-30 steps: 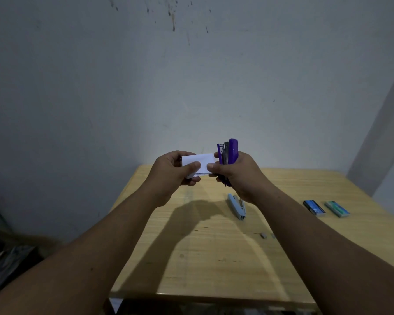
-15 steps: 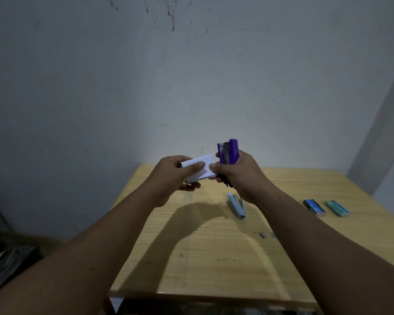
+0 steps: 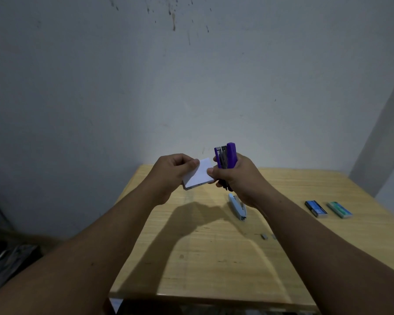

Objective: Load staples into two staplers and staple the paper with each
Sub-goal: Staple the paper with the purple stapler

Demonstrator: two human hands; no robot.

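Stapling step, by my read: left hand (image 3: 171,171) pinches one folded paper (image 3: 197,176), right hand (image 3: 234,176) grips one upright purple stapler (image 3: 226,156), next needing the paper's edge fed into its mouth; on the counter (image 3: 214,258), one pale-blue stapler (image 3: 237,206), two staple boxes (image 3: 316,208).

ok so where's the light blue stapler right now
The light blue stapler lies on the table, just below the right hand, left of the two staple boxes.
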